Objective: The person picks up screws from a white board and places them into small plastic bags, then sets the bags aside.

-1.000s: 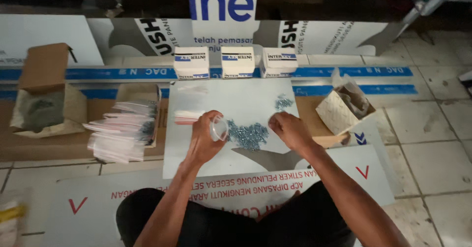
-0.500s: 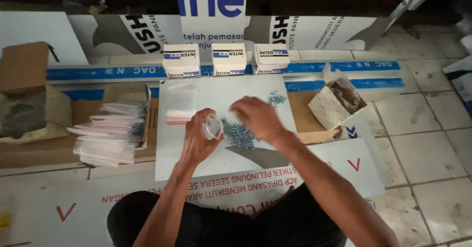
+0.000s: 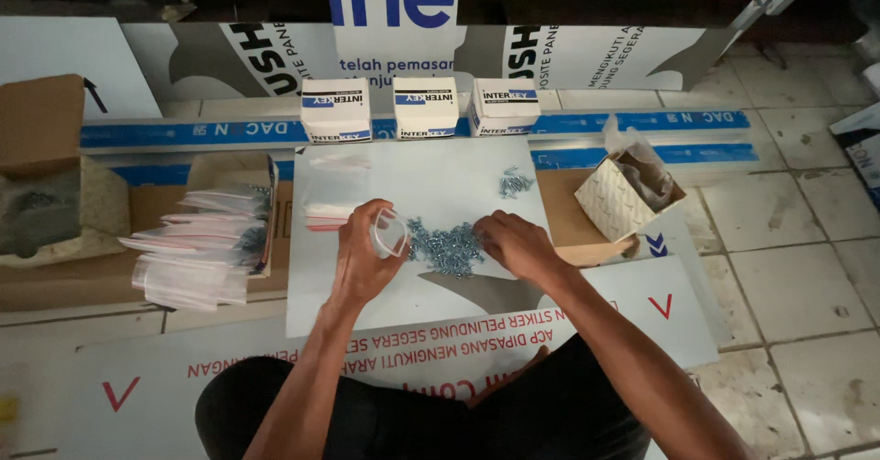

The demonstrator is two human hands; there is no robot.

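Small bag: clear plastic, mouth held open, pinched between thumb and fingers of left hand, above the white panel, just left of the screw pile.
Screw pile: small silvery screws heaped mid-panel, between both hands; too many and too small to count.
Right hand: palm down at the pile's right edge, fingertips curled into the screws; whether any are pinched, cannot tell.
Second screw cluster: a smaller scatter, farther up the panel, well apart from the main pile.
White panel: flat pale sheet on the floor, serving as work surface.
Empty bags: clear with a reddish strip, stacked at the panel's upper left; number unclear.
Small boxes: three, white with blue and black label bands, in a row along the panel's far edge.
Filled bags: loose fanned pile left of the panel, partly over a cardboard tray; count unclear.
Patterned box: one, open, to the right, plastic liner bunched inside; contents hard to make out.
Cardboard box: one, far left, flap up, contents dim.
Signboards: white with blue and dark lettering, along the back, cut off by the frame.
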